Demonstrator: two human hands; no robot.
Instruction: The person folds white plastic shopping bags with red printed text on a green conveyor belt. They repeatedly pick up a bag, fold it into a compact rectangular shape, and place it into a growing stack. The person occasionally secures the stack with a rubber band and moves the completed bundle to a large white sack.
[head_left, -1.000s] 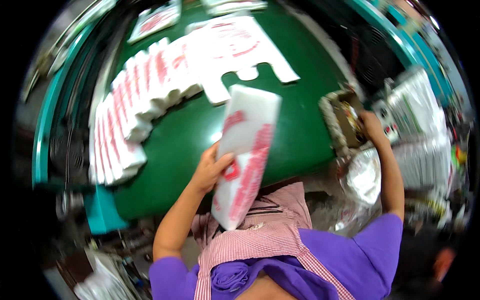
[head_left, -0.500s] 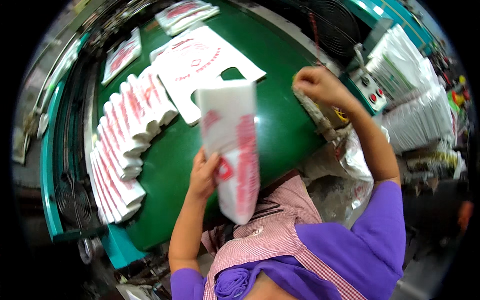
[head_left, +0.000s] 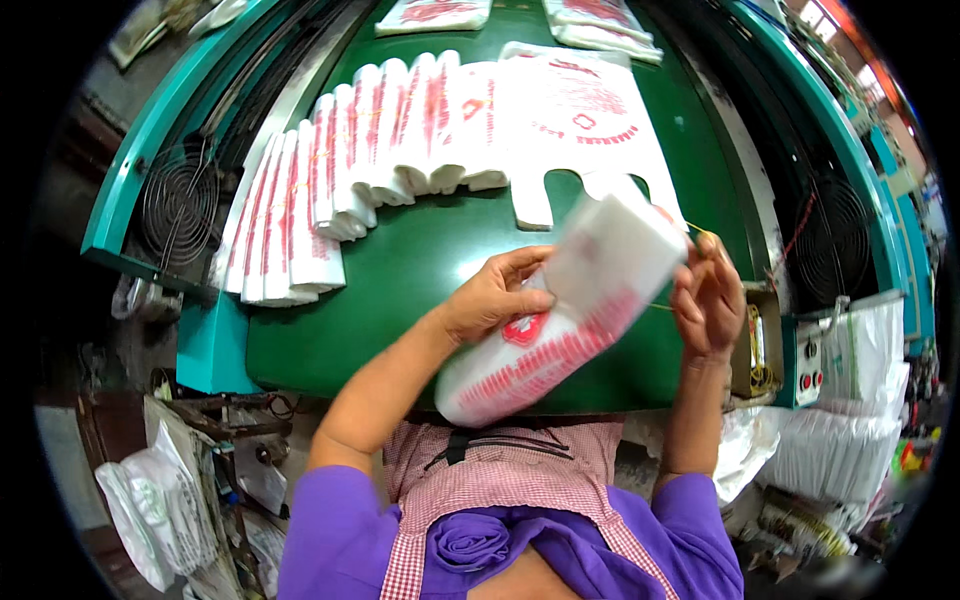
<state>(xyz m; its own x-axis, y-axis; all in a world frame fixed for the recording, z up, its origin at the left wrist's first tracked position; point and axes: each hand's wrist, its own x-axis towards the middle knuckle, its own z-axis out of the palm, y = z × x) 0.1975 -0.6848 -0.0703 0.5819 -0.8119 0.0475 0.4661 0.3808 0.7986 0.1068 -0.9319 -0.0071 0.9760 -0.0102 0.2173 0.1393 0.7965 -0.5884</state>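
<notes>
My left hand (head_left: 500, 297) grips a folded bundle of white plastic bags (head_left: 550, 345) with red print, thumb on top. The bundle tilts up to the right over the table's front edge. At its upper right end is my right hand (head_left: 712, 300), fingers bent round a thin yellow band (head_left: 699, 231). One strand of the band runs to the bundle's end and another shows lower down; whether it loops round the bundle is hidden. Just beyond the bundle, a flat stack of handled plastic bags (head_left: 585, 105) lies on the green table (head_left: 420, 250).
Several folded bag bundles (head_left: 330, 165) line the table's left side. More flat bag stacks (head_left: 433, 12) lie at the far end. Teal machine frames (head_left: 130, 215) with round wire guards flank the table. At right are a control box with red buttons (head_left: 809, 370) and an open box (head_left: 757, 340).
My right hand has come from the open box at the right to the bundle, bringing the yellow band. The bundle has tipped from near upright to slanting. My view has turned.
</notes>
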